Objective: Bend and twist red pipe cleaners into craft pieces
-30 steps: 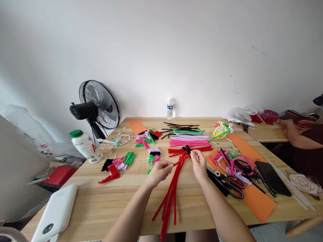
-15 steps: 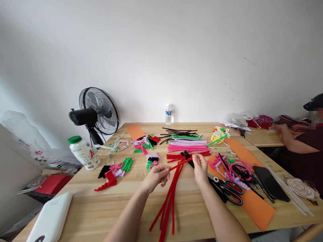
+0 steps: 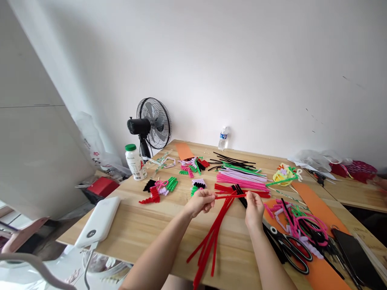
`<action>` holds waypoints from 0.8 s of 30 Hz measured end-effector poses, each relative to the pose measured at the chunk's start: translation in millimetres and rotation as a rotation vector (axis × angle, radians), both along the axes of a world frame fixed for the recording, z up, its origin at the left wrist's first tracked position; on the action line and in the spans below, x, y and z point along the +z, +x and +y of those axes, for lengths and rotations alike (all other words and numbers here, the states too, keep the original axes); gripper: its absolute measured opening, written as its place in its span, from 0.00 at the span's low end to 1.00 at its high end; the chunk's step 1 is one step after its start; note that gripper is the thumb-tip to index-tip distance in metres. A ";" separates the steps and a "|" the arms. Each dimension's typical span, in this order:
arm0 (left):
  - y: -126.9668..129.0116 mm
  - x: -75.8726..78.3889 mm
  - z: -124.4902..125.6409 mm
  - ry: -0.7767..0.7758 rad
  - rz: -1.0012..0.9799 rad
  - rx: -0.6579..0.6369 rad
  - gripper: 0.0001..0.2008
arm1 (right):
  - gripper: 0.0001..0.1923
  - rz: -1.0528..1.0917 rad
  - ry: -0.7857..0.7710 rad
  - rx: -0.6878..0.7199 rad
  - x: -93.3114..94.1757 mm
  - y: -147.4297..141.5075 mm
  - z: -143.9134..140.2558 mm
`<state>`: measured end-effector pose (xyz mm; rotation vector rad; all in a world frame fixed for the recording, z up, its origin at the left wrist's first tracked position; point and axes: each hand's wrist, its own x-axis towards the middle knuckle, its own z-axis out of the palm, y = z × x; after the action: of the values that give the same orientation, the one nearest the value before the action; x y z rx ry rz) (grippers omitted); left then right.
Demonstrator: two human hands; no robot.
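Note:
A red pipe cleaner (image 3: 230, 196) is stretched nearly level between my two hands. My left hand (image 3: 203, 202) pinches its left end, and my right hand (image 3: 254, 204) pinches the other end. Below and between them, a loose bunch of red pipe cleaners (image 3: 215, 233) fans toward the table's front edge. Black pipe cleaners (image 3: 239, 195) lie behind the held one, close to my right hand. Farther back are rows of pink pipe cleaners (image 3: 242, 181), lilac ones and green ones. Small coiled pieces (image 3: 198, 184) in lilac, black and green lie just beyond my left hand.
Black-handled scissors (image 3: 294, 251), a phone (image 3: 358, 255) and orange sheets (image 3: 317, 205) lie at the right. A white power bank (image 3: 101, 221) with a cable sits at the left edge. A green-capped bottle (image 3: 135, 163), a fan (image 3: 154, 123) and a water bottle (image 3: 223, 139) stand farther back.
The view has turned left, so everything appears shifted right. The held red pipe cleaner has gone from slanted to nearly level. Both hands still grip its ends.

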<state>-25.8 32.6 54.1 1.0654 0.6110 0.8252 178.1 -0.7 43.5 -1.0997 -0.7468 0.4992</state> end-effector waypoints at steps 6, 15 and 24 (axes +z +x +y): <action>-8.7 7.1 1.9 -0.052 -0.011 -0.026 0.19 | 0.17 -0.055 0.000 0.066 -7.0 -3.1 0.3; -8.6 4.6 5.1 -0.067 -0.144 0.085 0.17 | 0.14 -0.077 0.050 0.250 11.9 -11.3 -10.3; 19.0 0.6 -5.6 -0.109 -0.338 0.131 0.20 | 0.13 0.028 -0.050 0.512 -3.6 -38.7 -13.1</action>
<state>-6.8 27.0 54.7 0.7702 0.4363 1.0476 139.4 -13.8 39.8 -0.9404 -1.0000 0.9676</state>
